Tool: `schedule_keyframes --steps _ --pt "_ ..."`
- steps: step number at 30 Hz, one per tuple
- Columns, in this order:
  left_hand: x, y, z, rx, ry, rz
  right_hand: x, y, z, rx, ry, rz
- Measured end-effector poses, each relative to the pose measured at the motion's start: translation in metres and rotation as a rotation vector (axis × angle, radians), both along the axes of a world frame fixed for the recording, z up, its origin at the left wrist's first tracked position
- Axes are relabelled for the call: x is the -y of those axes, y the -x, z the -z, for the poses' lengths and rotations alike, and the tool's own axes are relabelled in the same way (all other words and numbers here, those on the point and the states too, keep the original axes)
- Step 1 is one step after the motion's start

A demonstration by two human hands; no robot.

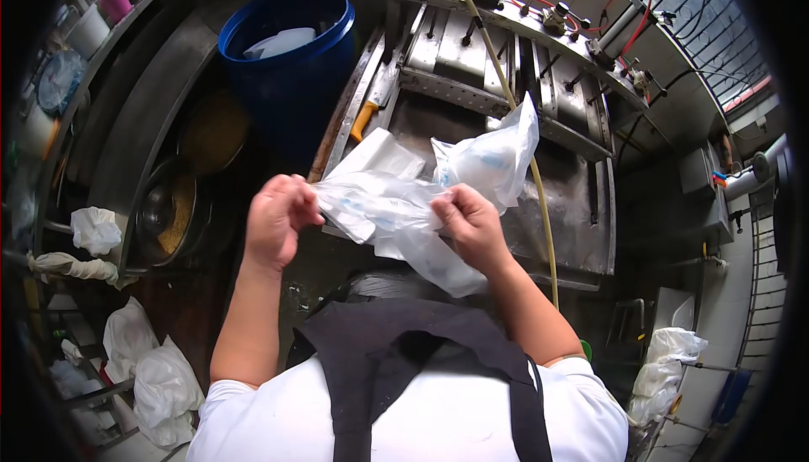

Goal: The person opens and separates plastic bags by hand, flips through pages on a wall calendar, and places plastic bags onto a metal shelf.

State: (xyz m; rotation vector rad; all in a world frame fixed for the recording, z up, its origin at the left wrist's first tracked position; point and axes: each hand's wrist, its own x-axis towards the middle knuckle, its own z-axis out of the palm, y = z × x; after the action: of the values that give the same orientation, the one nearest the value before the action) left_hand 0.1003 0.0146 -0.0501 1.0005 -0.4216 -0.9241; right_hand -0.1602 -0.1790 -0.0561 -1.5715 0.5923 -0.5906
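Pinching a thin plastic bag [358, 197] on two sides, with the left grip [276, 219] small and tight on the left end and the right grip [472, 222] closed on the right part. Held up between both, over the near edge of the metal desk [577, 201], perhaps to keep the soft bag stretched out and not all bunched up. Just behind, on the desk, some flat white plastic [379, 154], maybe put close by for an easy reach. A bit farther and to the right, a puffy bag [497, 154] with blue marks, near a long pale hose [539, 201]. Hard to tell if joined to the held bag or only behind it. Over at the far left edge of the desk, a knife [366, 117] with a yellow handle, maybe laid there to be out of the way. As for looks: whitish, shiny and a little see-through, with lots of creases, pale blue print, and a loose tail hanging down to the near right.
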Motion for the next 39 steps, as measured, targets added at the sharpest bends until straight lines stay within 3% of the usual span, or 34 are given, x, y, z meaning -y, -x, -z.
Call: schedule_keyframes --steps 2,3,4,6,8,9,10,11,12,13,14,16,19,22,24,25,26,28,30,32,34,36,37,38,39 --pt "0.001 0.007 -0.016 0.246 -0.051 -0.279 0.003 0.005 -0.004 -0.011 0.025 0.034" --pt "0.006 0.016 -0.022 0.543 -0.034 -0.347 0.004 0.006 -0.004 -0.008 0.022 0.025" --pt "0.008 0.025 -0.028 0.733 0.036 -0.303 0.004 0.008 -0.004 -0.007 0.019 0.016" --pt "0.028 0.046 -0.048 1.434 0.089 -0.167 -0.001 0.008 -0.011 0.003 -0.042 -0.008" --pt "0.038 0.068 -0.025 1.416 -0.184 0.323 -0.006 0.006 -0.018 0.178 -0.141 0.010" --pt "0.043 0.073 -0.019 1.288 -0.310 0.720 0.001 0.000 -0.017 0.266 0.219 0.028" --pt "0.048 0.075 -0.017 1.123 -0.431 1.109 0.002 0.001 -0.019 0.270 0.225 0.036" --pt "0.046 0.079 -0.017 0.960 -0.378 1.139 0.003 0.002 -0.022 0.370 0.061 0.014" --pt "0.045 0.075 -0.020 0.965 -0.370 1.157 0.003 0.006 -0.025 0.466 -0.105 -0.003" --pt "0.040 0.063 -0.022 0.772 -0.273 1.001 0.010 0.014 -0.026 0.475 -0.323 -0.051" --pt "0.037 0.053 -0.021 0.576 -0.182 0.845 0.016 0.026 -0.019 0.476 -0.322 -0.025" --pt "0.047 0.039 -0.014 0.194 0.243 0.446 0.026 0.043 -0.008 0.215 -0.411 -0.215" --pt "0.069 0.041 -0.021 -0.133 0.219 0.305 0.007 0.046 -0.020 0.132 -0.511 -0.420" --pt "0.078 0.072 -0.029 -0.326 0.106 0.436 0.005 0.060 -0.024 0.050 -0.466 -0.479" --pt "0.081 0.080 -0.014 -0.149 -0.113 0.554 0.015 0.078 -0.003 0.506 -0.527 -0.220" --pt "0.087 0.080 0.000 -0.129 -0.129 0.675 0.016 0.080 -0.025 0.709 -0.597 -0.078" --pt "0.092 0.080 0.011 -0.108 -0.146 0.796 0.022 0.090 -0.035 0.630 -0.605 0.057" --pt "0.108 0.089 -0.006 -0.141 -0.174 0.799 0.026 0.094 -0.031 0.707 -0.685 0.176" --pt "0.139 0.090 -0.024 -0.036 0.081 0.472 0.042 0.105 -0.032 0.719 -0.635 0.184" --pt "0.175 0.096 -0.059 0.123 0.183 0.400 0.063 0.107 -0.038 0.724 -0.589 0.184" --pt "0.210 0.117 -0.089 0.280 0.177 0.251 0.087 0.101 -0.053 0.674 -0.531 0.308" --pt "0.258 0.113 -0.067 0.518 0.078 0.180 0.104 0.085 -0.065 0.516 -0.426 0.508" --pt "0.284 0.103 -0.033 0.829 -0.081 0.138 0.121 0.078 -0.039 0.527 -0.385 0.583" --pt "0.305 0.091 0.013 1.137 -0.245 0.087 0.153 0.082 0.016 0.241 -0.281 0.556" --pt "0.312 0.086 0.070 1.234 -0.354 0.107 0.157 0.073 0.052 -0.042 -0.171 0.644"
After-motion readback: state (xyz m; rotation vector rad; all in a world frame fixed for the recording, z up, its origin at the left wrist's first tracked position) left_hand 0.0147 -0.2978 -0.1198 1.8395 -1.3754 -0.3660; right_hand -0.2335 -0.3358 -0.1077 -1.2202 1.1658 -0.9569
